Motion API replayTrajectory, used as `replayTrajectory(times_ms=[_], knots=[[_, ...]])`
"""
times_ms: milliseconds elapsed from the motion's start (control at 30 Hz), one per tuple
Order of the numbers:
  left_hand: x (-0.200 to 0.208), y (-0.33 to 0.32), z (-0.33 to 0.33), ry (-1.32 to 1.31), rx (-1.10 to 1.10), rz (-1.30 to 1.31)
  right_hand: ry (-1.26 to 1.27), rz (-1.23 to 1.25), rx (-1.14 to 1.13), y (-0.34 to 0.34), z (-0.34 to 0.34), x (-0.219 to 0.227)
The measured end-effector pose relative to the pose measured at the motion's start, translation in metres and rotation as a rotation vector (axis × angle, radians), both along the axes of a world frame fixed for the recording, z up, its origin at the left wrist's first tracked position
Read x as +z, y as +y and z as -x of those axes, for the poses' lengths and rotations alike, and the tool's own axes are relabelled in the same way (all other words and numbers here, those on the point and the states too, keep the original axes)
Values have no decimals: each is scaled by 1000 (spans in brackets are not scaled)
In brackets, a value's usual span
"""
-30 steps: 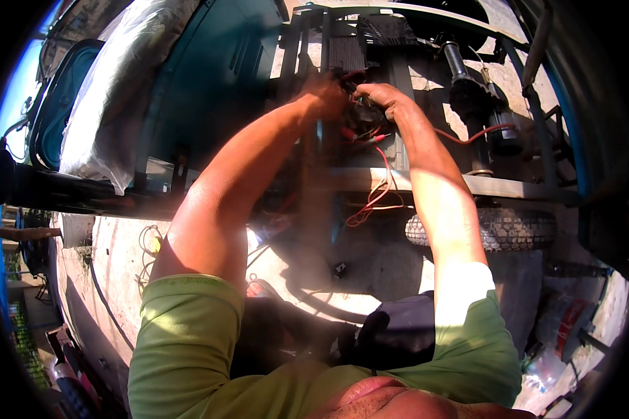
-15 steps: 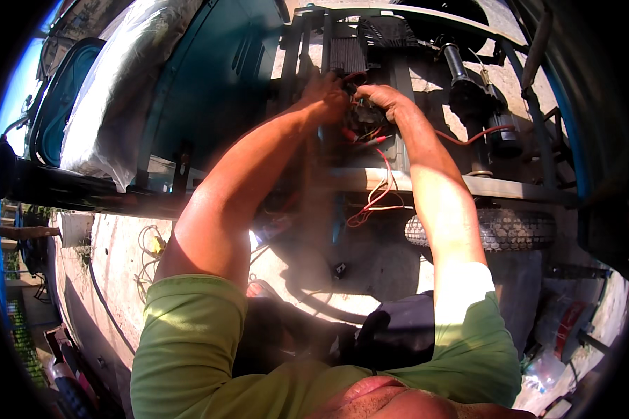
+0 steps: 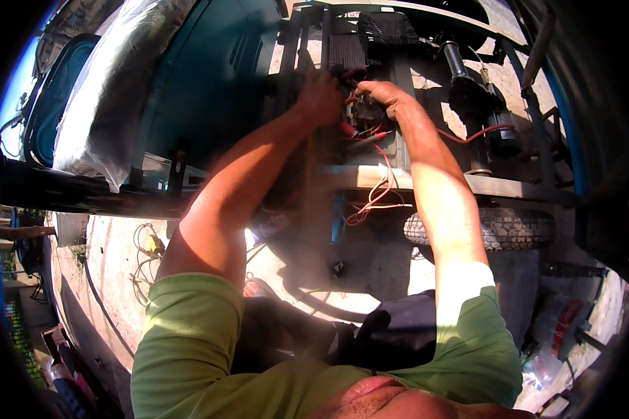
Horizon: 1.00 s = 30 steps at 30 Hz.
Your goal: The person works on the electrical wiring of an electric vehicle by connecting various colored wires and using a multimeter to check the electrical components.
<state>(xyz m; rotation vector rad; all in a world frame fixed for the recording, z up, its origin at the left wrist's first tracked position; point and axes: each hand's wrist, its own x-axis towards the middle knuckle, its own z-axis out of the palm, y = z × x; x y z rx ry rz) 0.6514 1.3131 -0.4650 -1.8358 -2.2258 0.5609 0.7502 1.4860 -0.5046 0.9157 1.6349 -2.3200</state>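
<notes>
- The fingers of the right hand [image 3: 383,96] bend narrow at the wire bundle [image 3: 362,112]; I cannot tell whether they pinch a strand.
- The left hand [image 3: 320,98] curls at the bundle's left side, fingertips hidden, so its grip cannot be told.
- Reaching in from both sides probably steadies the loose wires.
- The bundle lies within the open metal frame, near a finned black module [image 3: 346,49]; red wire loops [image 3: 372,202] hang over the near rail [image 3: 360,178], perhaps as slack.
- Farther right sits a knobbly tyre [image 3: 521,229].
- Against half a second ago, the left hand sits slightly farther left; the right barely differs.
</notes>
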Motion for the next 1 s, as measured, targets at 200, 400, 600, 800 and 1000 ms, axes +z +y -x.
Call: replayTrajectory(times_ms=[200,400,600,800,1000], knots=[[-37,7,23,-210,-61,-398,27,-36,-1,-2,1,2],[-43,7,32,-202,-64,-371,9,-49,-25,-5,-1,7],[-15,3,33,-303,-84,-71,5,-95,-34,-6,-2,9],[4,-4,37,-286,-98,-105,2,-227,-54,-8,-4,9],[-15,-10,55,-417,-114,-274,66,-648,-160,-31,-11,8]])
